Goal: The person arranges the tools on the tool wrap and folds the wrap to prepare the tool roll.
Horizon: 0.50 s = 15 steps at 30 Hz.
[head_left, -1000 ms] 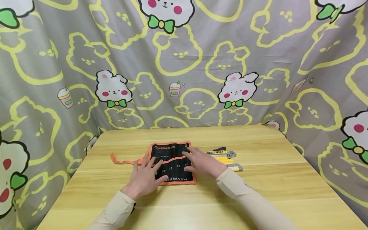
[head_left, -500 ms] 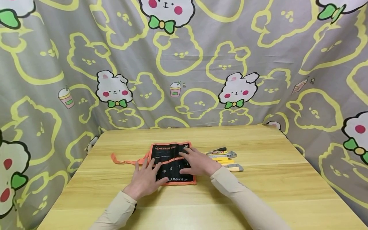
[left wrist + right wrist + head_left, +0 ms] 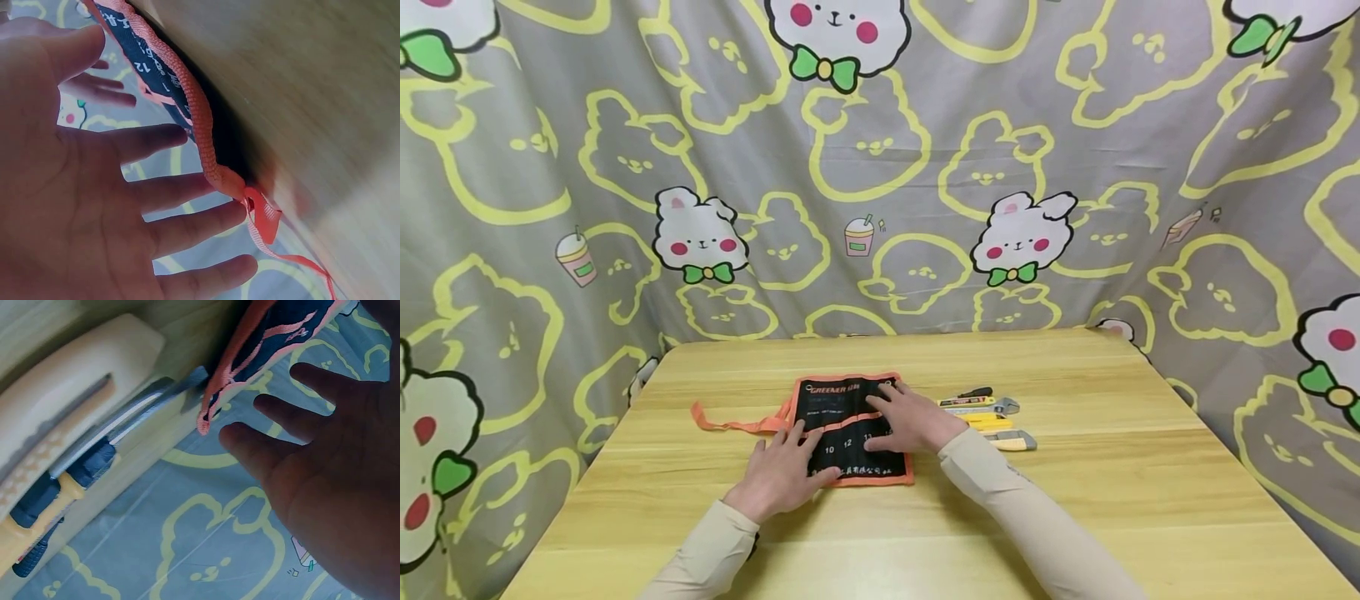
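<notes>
While the black tool roll (image 3: 850, 427) lies mid-tabletop, left hand (image 3: 781, 477) and right hand (image 3: 912, 422) press flat on it, fingers spread, gripping nothing.

The right hand (image 3: 913, 421) has slid left across the tool pouch (image 3: 850, 425).

The right hand (image 3: 913, 423) covers part of the tool roll (image 3: 842, 417); its small lower print is unreadable.
</notes>
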Each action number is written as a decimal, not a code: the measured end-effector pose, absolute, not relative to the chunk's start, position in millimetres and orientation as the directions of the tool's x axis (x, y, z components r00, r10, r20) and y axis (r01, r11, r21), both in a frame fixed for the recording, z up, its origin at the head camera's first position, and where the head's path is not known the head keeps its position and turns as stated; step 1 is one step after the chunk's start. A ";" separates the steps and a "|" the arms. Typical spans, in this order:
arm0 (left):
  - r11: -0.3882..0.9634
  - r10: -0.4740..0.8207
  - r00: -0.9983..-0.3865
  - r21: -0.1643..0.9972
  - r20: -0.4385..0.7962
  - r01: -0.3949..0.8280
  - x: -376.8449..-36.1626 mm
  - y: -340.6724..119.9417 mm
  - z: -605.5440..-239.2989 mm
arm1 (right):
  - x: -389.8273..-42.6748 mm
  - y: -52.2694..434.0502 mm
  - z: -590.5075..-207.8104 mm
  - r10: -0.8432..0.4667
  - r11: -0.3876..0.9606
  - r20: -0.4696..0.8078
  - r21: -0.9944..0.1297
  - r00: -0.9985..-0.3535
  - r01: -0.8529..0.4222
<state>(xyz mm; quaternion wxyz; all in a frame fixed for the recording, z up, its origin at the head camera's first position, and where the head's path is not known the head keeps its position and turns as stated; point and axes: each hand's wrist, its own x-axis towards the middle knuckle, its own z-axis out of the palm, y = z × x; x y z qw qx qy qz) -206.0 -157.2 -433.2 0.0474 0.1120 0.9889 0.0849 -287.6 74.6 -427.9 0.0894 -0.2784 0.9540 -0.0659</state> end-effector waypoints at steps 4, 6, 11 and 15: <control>0.962 0.228 -0.970 0.169 -0.082 0.212 -206.0 -158.3 -435.2 | -288.1 74.0 -433.3 -0.530 0.847 -0.160 -0.157 -0.833 -0.509; 0.964 0.227 -0.969 0.165 -0.092 0.211 -206.0 -159.0 -435.8 | -288.2 73.4 -435.8 -0.529 0.848 -0.167 -0.142 -0.832 -0.511; 0.963 0.231 -0.967 0.164 -0.105 0.213 -206.1 -160.3 -436.8 | -287.7 71.5 -439.5 -0.526 0.851 -0.180 -0.129 -0.831 -0.510; 0.964 0.238 -0.967 0.146 -0.095 0.223 -207.3 -161.0 -437.4 | -287.7 70.5 -439.8 -0.512 0.859 -0.198 -0.131 -0.836 -0.495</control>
